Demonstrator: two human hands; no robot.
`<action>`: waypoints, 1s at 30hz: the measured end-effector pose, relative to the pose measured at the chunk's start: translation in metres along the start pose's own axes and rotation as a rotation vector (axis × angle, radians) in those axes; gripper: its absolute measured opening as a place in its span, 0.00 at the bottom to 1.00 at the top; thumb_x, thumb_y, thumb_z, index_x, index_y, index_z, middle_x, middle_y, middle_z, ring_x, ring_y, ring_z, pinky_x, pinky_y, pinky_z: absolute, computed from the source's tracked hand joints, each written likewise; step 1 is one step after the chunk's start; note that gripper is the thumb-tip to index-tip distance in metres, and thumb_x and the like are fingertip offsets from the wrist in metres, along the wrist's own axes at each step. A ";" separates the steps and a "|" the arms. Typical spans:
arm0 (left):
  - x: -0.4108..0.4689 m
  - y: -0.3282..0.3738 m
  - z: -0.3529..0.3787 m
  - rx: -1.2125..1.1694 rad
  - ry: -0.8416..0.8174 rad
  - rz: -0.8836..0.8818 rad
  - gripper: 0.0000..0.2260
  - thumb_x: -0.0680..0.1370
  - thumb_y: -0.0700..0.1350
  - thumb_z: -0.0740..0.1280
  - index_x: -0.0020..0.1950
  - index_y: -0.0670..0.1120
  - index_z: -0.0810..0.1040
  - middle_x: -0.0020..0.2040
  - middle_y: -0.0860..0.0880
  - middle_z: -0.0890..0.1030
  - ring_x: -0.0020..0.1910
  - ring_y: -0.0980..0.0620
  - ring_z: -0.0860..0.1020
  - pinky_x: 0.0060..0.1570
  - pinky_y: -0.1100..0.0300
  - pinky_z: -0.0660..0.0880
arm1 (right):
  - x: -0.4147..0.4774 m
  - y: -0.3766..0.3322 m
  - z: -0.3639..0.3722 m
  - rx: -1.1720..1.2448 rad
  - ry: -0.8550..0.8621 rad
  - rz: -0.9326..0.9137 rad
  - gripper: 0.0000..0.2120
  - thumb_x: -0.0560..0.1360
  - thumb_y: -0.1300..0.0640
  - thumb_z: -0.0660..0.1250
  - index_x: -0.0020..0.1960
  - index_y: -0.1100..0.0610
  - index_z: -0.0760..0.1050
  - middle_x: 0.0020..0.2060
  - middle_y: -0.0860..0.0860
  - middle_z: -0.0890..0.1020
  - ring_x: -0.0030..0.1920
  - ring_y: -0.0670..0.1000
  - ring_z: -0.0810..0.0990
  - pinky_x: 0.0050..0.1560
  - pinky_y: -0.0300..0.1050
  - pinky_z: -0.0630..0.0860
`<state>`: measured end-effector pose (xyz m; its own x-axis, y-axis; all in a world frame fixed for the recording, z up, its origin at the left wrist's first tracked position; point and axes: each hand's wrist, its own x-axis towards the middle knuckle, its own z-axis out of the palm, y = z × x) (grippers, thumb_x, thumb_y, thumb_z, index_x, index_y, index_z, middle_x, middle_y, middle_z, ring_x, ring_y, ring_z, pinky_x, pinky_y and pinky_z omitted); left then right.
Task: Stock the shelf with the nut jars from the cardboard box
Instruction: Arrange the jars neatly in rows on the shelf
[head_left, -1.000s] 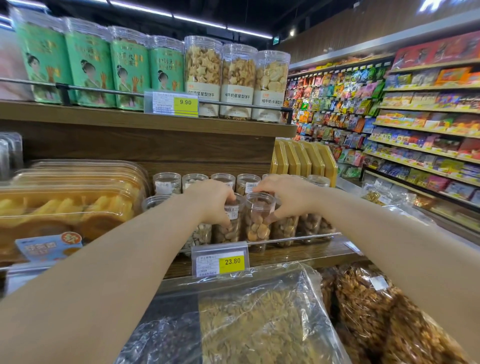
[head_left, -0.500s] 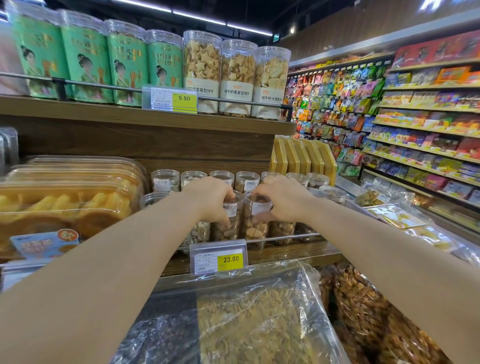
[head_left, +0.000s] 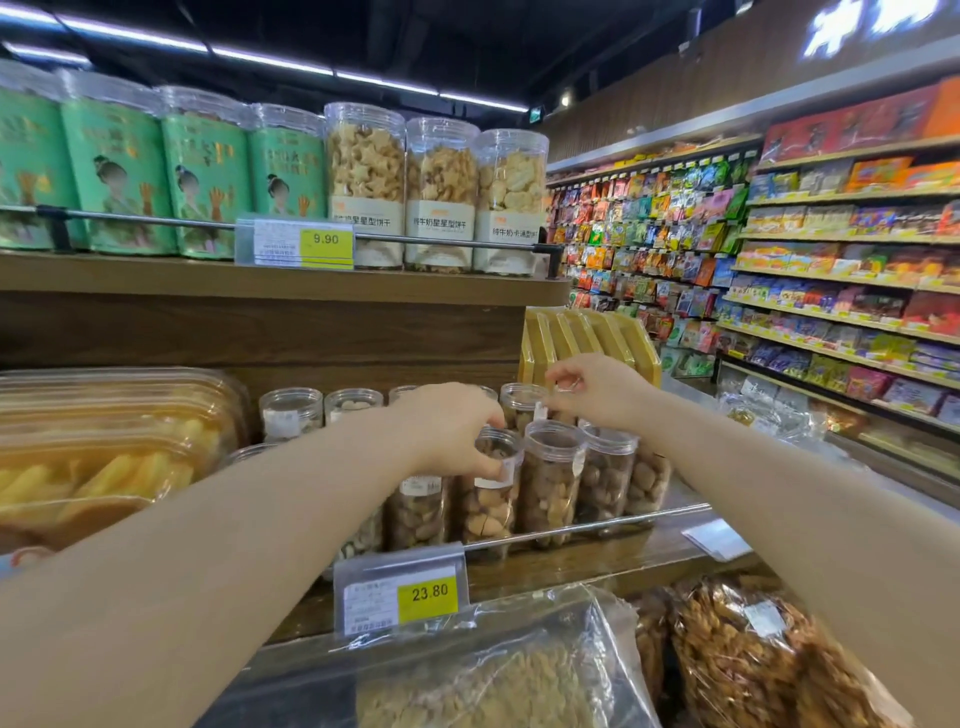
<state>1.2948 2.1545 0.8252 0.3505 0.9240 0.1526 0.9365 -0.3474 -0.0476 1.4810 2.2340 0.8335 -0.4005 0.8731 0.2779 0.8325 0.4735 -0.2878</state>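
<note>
Several clear nut jars (head_left: 551, 488) with clear lids stand in rows on the wooden shelf (head_left: 597, 564), behind a metal rail (head_left: 582, 528). My left hand (head_left: 447, 428) grips the lid end of a front-row jar (head_left: 485, 512) from above. Further back and to the right, my right hand (head_left: 602, 389) curls its fingers and thumb round the top of a back-row jar (head_left: 567, 387), which it mostly hides. More jars (head_left: 291, 413) stand at the back left. No cardboard box is in view.
Clear tubs of yellow snacks (head_left: 104, 447) crowd the shelf's left side, and yellow boxes (head_left: 587, 338) stand at its right end. A price tag (head_left: 402, 592) hangs on the front edge. Bagged nuts (head_left: 737, 660) lie below. Tall jars (head_left: 363, 182) fill the upper shelf.
My right hand has let go of the front-row jar and moved up and back to the right, onto a back-row jar. My left hand keeps its grip on its front-row jar.
</note>
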 end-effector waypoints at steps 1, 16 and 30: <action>0.004 0.000 0.001 0.021 -0.028 0.005 0.24 0.74 0.60 0.66 0.68 0.51 0.72 0.58 0.52 0.77 0.54 0.52 0.74 0.49 0.58 0.72 | 0.007 0.003 0.000 -0.003 0.009 0.021 0.19 0.76 0.51 0.66 0.66 0.55 0.74 0.59 0.49 0.78 0.59 0.51 0.76 0.56 0.42 0.71; 0.008 -0.009 0.016 -0.095 0.064 0.020 0.23 0.75 0.59 0.67 0.66 0.51 0.76 0.40 0.59 0.69 0.41 0.58 0.68 0.34 0.67 0.61 | 0.081 0.013 0.034 -0.267 -0.328 -0.061 0.22 0.81 0.50 0.57 0.73 0.53 0.65 0.73 0.51 0.67 0.72 0.53 0.65 0.70 0.48 0.60; 0.004 -0.005 0.015 -0.102 0.058 -0.010 0.24 0.74 0.59 0.68 0.67 0.50 0.75 0.47 0.56 0.73 0.45 0.57 0.69 0.43 0.63 0.66 | 0.064 0.011 0.019 -0.122 -0.279 -0.052 0.22 0.82 0.46 0.52 0.72 0.53 0.67 0.72 0.50 0.68 0.71 0.52 0.65 0.71 0.50 0.60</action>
<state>1.2917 2.1628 0.8112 0.3374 0.9178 0.2092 0.9331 -0.3555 0.0548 1.4572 2.2971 0.8307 -0.5192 0.8543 0.0222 0.8413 0.5155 -0.1626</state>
